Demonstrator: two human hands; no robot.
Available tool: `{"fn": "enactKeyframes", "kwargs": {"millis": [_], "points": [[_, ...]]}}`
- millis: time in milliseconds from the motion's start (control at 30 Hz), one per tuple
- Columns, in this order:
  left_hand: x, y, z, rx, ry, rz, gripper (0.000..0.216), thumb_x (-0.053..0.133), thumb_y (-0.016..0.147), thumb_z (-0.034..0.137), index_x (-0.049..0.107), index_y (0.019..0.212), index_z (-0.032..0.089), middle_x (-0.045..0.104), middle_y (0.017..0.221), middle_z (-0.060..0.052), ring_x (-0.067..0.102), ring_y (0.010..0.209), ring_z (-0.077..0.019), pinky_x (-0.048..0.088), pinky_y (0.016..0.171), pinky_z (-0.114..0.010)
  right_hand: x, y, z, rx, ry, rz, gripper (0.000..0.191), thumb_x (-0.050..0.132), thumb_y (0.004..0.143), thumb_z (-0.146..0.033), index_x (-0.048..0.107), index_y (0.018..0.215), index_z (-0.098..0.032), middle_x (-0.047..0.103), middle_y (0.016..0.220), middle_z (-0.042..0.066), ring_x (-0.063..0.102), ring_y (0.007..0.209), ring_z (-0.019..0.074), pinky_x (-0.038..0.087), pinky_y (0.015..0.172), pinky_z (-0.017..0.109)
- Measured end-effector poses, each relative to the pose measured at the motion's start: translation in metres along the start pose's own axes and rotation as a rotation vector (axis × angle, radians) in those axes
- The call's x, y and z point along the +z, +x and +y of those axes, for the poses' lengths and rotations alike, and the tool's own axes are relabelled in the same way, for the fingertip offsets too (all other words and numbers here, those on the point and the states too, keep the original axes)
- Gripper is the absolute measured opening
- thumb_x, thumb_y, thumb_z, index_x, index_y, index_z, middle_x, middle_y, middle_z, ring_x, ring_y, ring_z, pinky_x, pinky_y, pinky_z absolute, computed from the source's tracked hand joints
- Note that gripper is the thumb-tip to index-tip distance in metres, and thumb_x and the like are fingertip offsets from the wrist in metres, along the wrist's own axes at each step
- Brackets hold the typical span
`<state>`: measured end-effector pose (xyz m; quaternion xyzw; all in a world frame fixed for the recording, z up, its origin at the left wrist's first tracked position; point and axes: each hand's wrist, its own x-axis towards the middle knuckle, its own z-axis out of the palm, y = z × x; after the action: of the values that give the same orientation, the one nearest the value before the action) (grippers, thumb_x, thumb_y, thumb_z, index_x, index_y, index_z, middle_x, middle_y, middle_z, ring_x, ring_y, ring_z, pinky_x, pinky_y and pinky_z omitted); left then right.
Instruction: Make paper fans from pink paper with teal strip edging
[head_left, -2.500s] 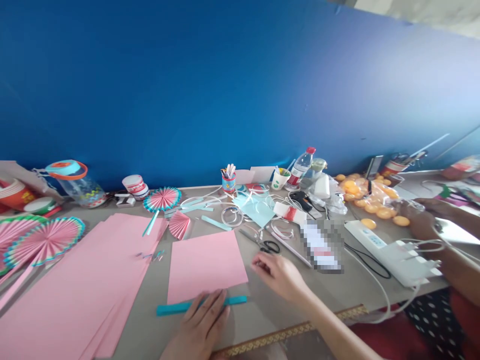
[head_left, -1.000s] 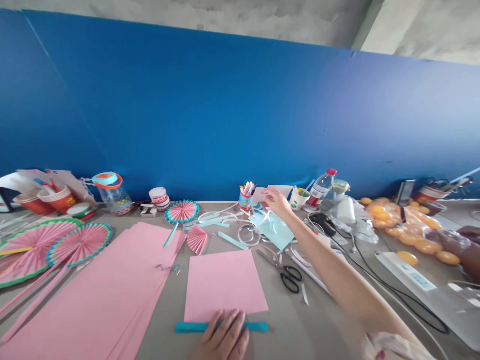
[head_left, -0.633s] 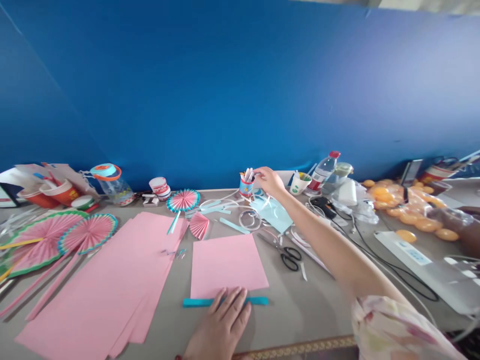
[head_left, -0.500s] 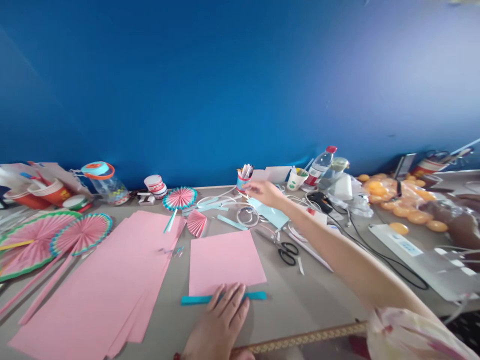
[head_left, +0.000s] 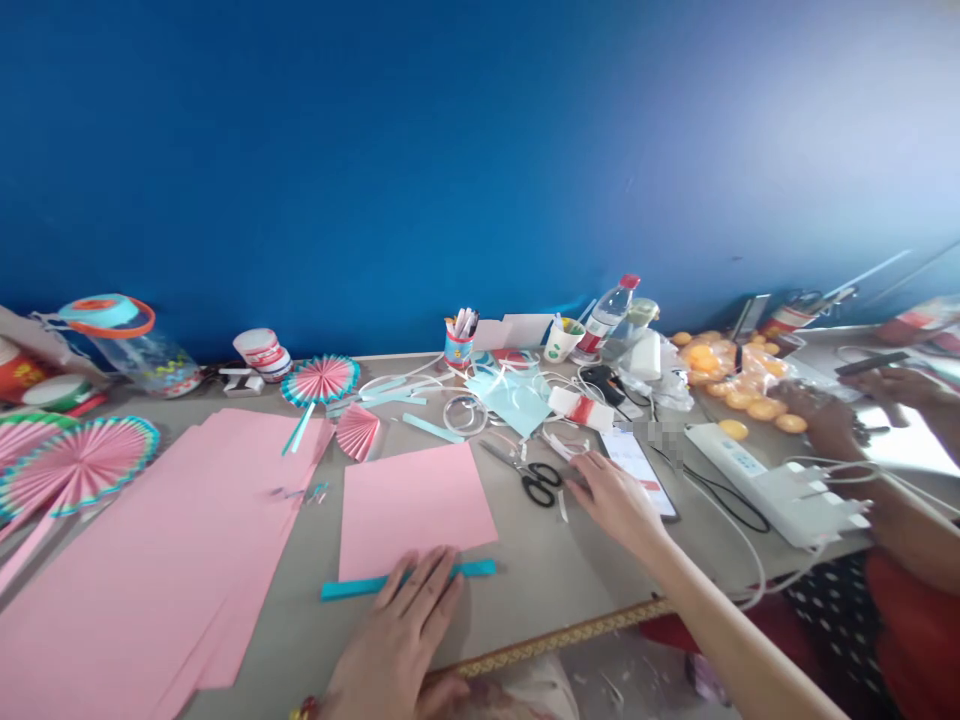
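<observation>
The right hand [head_left: 619, 505] has moved since half a second ago: it was then far off beside the pen cup [head_left: 459, 348], and has now come back toward the right, just left of the phone [head_left: 651, 488] and near the scissors [head_left: 541, 485]. The left hand [head_left: 409, 625] stays near the front of the bench [head_left: 525, 590], palm down and nearly flat, with fingers extended and a little apart, across the middle of the blue strip [head_left: 337, 590]. It rests on the strip without curling round it, probably to keep it from sliding while the other hand reaches. The strip runs along the near edge of the pink square sheet [head_left: 416, 505], perhaps so that the two stay lined up. The right hand is partly curled, fingertips low by some pale pieces [head_left: 561, 447]; whether it grips anything I cannot tell, since its own fingers hide what lies under them. The left hand's fingers also cover the middle of the strip, so any overlap with the sheet there is hidden. At the left, the stack of pink paper [head_left: 172, 530] and the paper fans [head_left: 82, 465] are cut off by the frame. On the far right, a co-worker's hands [head_left: 832, 420] are blurred, and the dark object there is hard to make out.
</observation>
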<state>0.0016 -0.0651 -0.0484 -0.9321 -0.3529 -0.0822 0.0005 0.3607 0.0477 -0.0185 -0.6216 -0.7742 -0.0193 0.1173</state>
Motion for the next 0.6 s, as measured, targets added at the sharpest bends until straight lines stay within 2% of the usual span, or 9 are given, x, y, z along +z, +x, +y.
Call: {"fn": "enactKeyframes", "kwargs": {"millis": [133,300,433,600], "points": [[-0.008,-0.001,0.003,-0.019,-0.014,-0.01,0.078,0.046,0.095,0.057,0.02,0.157,0.017,0.023,0.163,-0.009,0.026,0.148,-0.0257,0.025,0.118,-0.044,0.013,-0.004,-0.006,0.058,-0.195,0.124,0.022,0.045,0.095,-0.031,0.06,0.103,-0.017,0.063,0.097,0.013,0.063,0.088,0.0292,0.049,0.069,0.037],[-0.009,-0.002,0.004,-0.031,-0.027,-0.022,0.077,0.044,0.096,0.058,0.018,0.157,0.019,0.021,0.164,-0.007,0.025,0.148,-0.0258,0.023,0.119,-0.044,0.015,-0.001,-0.002,0.013,-0.286,0.109,0.02,0.043,0.096,-0.024,0.061,0.1,-0.018,0.065,0.094,0.012,0.061,0.09,0.0289,0.047,0.073,0.036],[-0.008,-0.002,0.004,-0.025,-0.004,-0.017,0.077,0.046,0.095,0.057,0.019,0.157,0.018,0.023,0.163,-0.008,0.025,0.148,-0.0251,0.025,0.118,-0.043,0.008,-0.009,0.013,0.086,-0.083,0.05,0.021,0.039,0.097,-0.027,0.059,0.099,-0.02,0.069,0.095,0.011,0.064,0.09,0.0273,0.047,0.07,0.034],[-0.005,0.001,0.005,-0.039,-0.005,-0.006,0.08,0.051,0.092,0.058,0.022,0.156,0.02,0.029,0.161,-0.009,0.028,0.147,-0.025,0.027,0.117,-0.044,-0.012,-0.034,0.012,0.201,0.395,-0.113,0.021,0.039,0.098,-0.038,0.053,0.1,-0.024,0.068,0.079,0.003,0.065,0.07,0.0195,0.049,0.064,0.03]]}}
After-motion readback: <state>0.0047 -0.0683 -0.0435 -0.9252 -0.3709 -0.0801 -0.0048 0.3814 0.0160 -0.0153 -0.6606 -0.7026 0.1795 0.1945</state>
